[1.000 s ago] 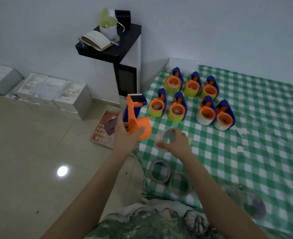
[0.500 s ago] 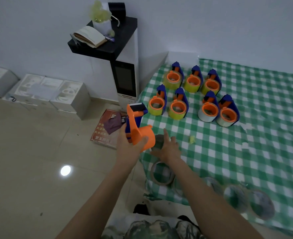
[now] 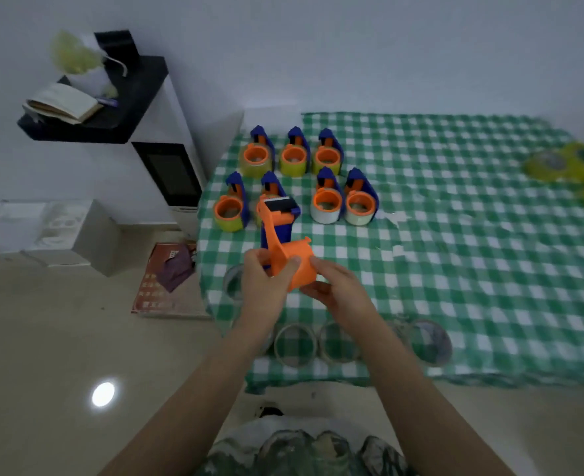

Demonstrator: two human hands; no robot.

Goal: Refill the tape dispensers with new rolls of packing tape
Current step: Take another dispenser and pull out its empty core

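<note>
Orange dispenser (image 3: 285,255), frame centre | my left hand (image 3: 266,286) grips its body | my right hand (image 3: 338,290) pinches its drum | floor mat (image 3: 151,293) print unreadable

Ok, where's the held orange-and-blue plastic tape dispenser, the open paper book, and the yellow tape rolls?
held orange-and-blue plastic tape dispenser (image 3: 301,264): head view, orange drum.
open paper book (image 3: 62,103): head view, top page.
yellow tape rolls (image 3: 568,168): head view, one roll's yellow rim.

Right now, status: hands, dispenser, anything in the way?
Left hand grips dispenser; right hand pinches its orange drum. Drum bare, no roll on. Nothing in the way; empty rings on the tablecloth beneath the wrists.
</note>
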